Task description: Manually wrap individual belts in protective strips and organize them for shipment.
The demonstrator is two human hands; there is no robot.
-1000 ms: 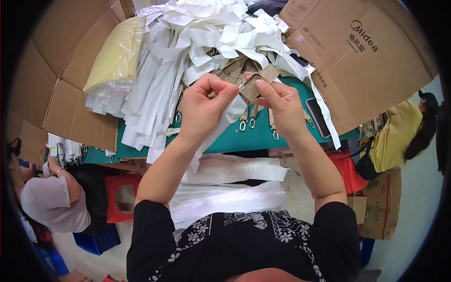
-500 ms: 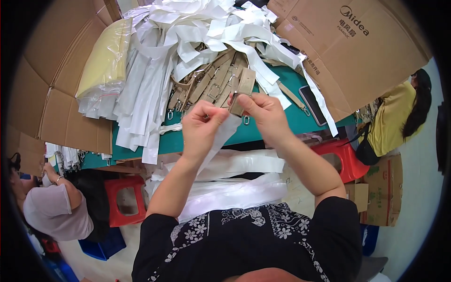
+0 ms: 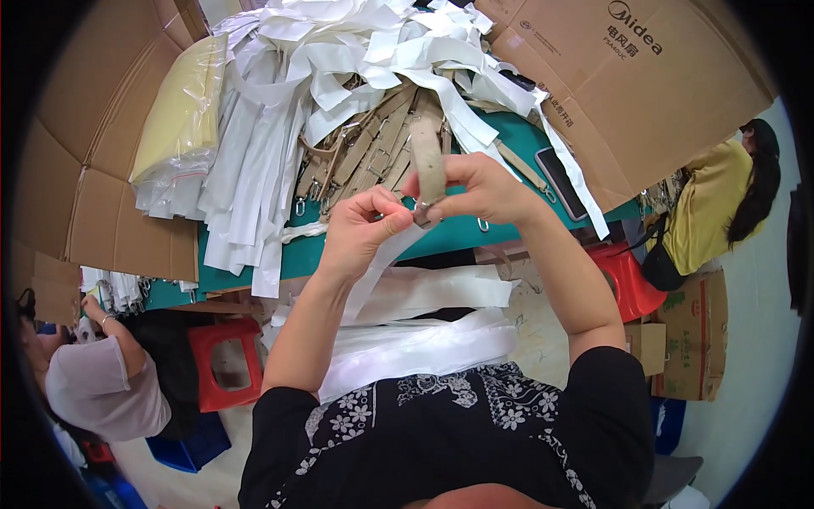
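Over the near edge of the green table, my right hand is closed around a beige strap, which arches up above my fingers. A small metal buckle or ring shows at the strap's lower end. My left hand pinches a white strip against that end, thumb and forefinger pressed together. The rest of the strip hangs toward my lap. Just beyond my hands lies a pile of beige straps with metal buckles and clips. My fingers partly hide where strip and strap meet.
White strips cover the back of the table. A yellow plastic-wrapped bundle lies left, a phone right. Cardboard boxes flank both sides. More white strips lie across my lap. People sit left and right near red stools.
Both hands have come slightly lower and closer together. The strap has been turned, and its loop now stands upright above my right hand. My left fingertips now meet its buckle end.
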